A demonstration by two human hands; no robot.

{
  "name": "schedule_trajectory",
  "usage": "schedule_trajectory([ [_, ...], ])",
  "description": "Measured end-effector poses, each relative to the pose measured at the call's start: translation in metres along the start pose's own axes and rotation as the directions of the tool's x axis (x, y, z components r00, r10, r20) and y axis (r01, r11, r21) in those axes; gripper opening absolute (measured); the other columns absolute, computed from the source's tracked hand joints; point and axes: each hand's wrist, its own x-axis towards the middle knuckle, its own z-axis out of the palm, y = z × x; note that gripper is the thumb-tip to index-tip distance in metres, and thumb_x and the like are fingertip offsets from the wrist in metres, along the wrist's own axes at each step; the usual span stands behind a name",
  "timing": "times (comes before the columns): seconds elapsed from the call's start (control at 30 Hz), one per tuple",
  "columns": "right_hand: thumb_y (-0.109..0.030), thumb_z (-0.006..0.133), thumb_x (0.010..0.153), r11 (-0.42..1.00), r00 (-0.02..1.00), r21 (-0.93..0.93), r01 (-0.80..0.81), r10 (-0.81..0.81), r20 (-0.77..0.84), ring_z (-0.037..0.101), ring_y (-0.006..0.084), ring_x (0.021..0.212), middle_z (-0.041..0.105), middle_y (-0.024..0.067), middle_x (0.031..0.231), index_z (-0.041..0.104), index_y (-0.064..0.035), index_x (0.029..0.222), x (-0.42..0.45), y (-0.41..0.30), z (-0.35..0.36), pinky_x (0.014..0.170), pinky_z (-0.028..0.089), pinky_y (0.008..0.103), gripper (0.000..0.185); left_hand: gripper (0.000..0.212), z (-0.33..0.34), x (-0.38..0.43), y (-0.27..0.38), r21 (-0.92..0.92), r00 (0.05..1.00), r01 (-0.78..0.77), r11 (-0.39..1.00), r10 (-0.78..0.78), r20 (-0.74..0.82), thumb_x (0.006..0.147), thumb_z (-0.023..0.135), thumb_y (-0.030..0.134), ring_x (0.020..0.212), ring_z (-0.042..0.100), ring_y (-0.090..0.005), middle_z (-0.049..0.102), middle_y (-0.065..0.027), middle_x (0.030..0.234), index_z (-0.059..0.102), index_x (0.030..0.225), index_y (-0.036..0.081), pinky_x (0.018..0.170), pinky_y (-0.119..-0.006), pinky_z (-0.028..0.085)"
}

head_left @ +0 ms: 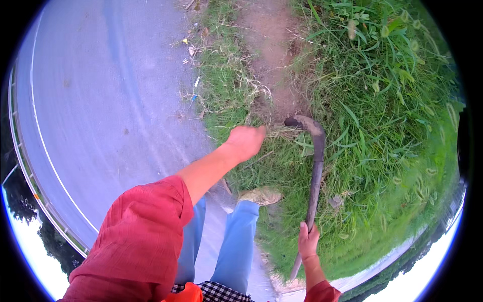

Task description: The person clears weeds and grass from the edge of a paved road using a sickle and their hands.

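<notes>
My right hand [308, 241] grips the long wooden handle of a hooked sickle [316, 166] low down, near the handle's butt end. The tool's dark curved blade [315, 128] bends to the left and carries brown soil. Its tip lies in the grass at the edge of a bare soil strip. My left hand [247, 141] is in a fist just left of the blade tip, about a hand's width away. Dry grass stems [283, 131] run between the fist and the blade; my fingers hide most of what they hold.
Dense green grass [369, 151] covers the right side. Bare soil [269, 53] runs ahead. To the left is a paved road [124, 94] with a guardrail [22, 158] beyond. A pale stone [262, 196] lies before my legs. Scraps of litter [194, 98] dot the road edge.
</notes>
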Motion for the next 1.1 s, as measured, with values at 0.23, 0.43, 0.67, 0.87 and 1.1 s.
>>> schedule_trajectory([
  [0.23,-0.035,0.053,0.097,0.936,0.97,0.257,-0.242,0.231,0.07,0.039,0.0047,0.04,0.04,-0.0042,0.053,0.041,-0.0097,0.077,-0.016,-0.004,0.027,0.034,0.031,0.0217,0.035,0.031,-0.024,0.023,0.005,0.368,0.882,-0.099,0.925,0.253,-0.399,0.084,0.056,0.01,0.099,0.063,-0.0326,0.057,-0.0201,0.117,0.049,0.112,0.001,0.077,-0.042,0.053],
  [0.43,-0.034,0.053,0.097,0.934,0.998,0.356,-0.026,0.047,-0.051,0.038,0.0034,0.042,0.04,-0.0047,0.054,0.043,-0.0096,0.078,0.034,-0.065,0.046,0.036,0.03,0.0208,0.033,0.044,-0.018,0.06,-0.026,0.172,0.985,0.175,0.969,-0.172,-0.034,0.084,0.06,0.018,0.101,0.065,-0.032,0.06,-0.0175,0.117,0.05,0.123,0.0,0.08,-0.038,0.054],
  [0.67,-0.033,0.053,0.098,0.959,0.993,0.257,-0.118,0.119,0.013,0.038,0.0018,0.043,0.039,-0.0057,0.056,0.044,-0.0092,0.079,0.023,-0.039,0.035,0.037,0.028,0.0199,0.031,0.024,0.006,0.032,-0.014,-0.061,0.99,0.13,0.99,-0.133,-0.046,0.081,0.05,0.007,0.088,0.067,-0.0356,0.067,-0.0215,0.092,0.057,0.102,-0.001,0.076,-0.044,0.054],
  [0.87,-0.031,0.055,0.096,0.901,0.985,0.399,-0.17,0.165,0.047,0.036,0.0046,0.054,0.041,-0.0052,0.061,0.051,-0.0028,0.085,0.046,-0.078,0.022,0.047,0.03,0.0224,0.031,0.022,0.015,0.025,-0.007,-0.101,0.972,0.185,0.977,-0.198,-0.13,0.083,0.047,0.006,0.085,0.068,-0.0353,0.068,-0.021,0.092,0.054,0.103,0.0,0.074,-0.044,0.055],
  [1.1,-0.033,0.054,0.097,0.998,0.991,-0.008,-0.059,0.06,0.122,0.036,0.0034,0.046,0.038,-0.0061,0.056,0.045,-0.0079,0.078,0.04,-0.009,-0.022,0.04,0.027,0.0214,0.033,0.021,0.014,0.017,-0.005,-0.142,0.96,0.207,0.968,-0.229,-0.162,0.084,0.045,0.005,0.08,0.067,-0.0379,0.067,-0.0217,0.085,0.051,0.104,0.0,0.071,-0.046,0.055],
])
